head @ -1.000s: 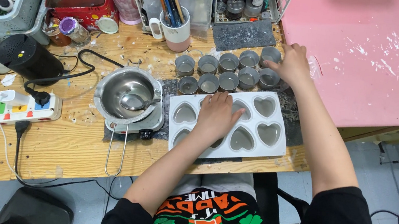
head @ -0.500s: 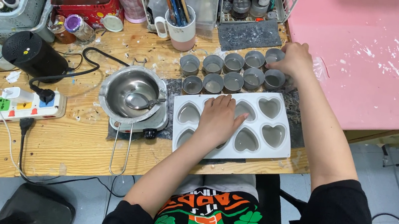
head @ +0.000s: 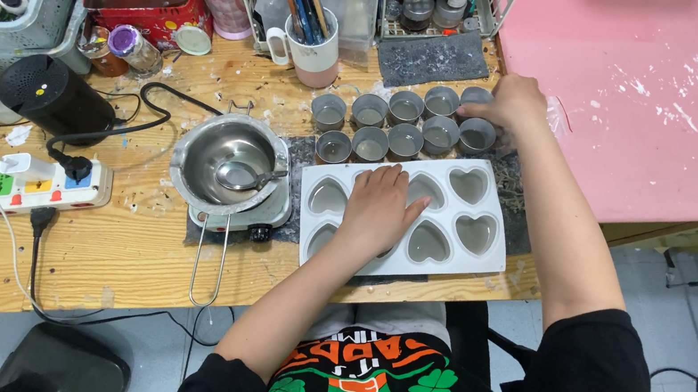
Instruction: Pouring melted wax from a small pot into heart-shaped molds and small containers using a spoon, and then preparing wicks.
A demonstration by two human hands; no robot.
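A white mould tray (head: 489, 258) with heart-shaped cavities lies on the wooden table near its front edge. My left hand (head: 377, 211) rests flat on the tray's middle, fingers spread over the cavities. Behind the tray stand several small round grey tins (head: 375, 110) in two rows. My right hand (head: 510, 100) reaches to the right end of the far row and touches the tin there (head: 474, 95), its fingers curled over the rim. Whether it grips the tin I cannot tell.
Left of the tray a steel pot (head: 228, 162) with a spoon sits on a small hot plate. Further left are a power strip (head: 9, 185), a black round device (head: 52, 97), baskets, and cups of brushes (head: 311, 43). A pink board (head: 668, 94) lies to the right.
The view has shifted slightly. My left hand stays on the mould tray and my right hand stays at the far right tin.
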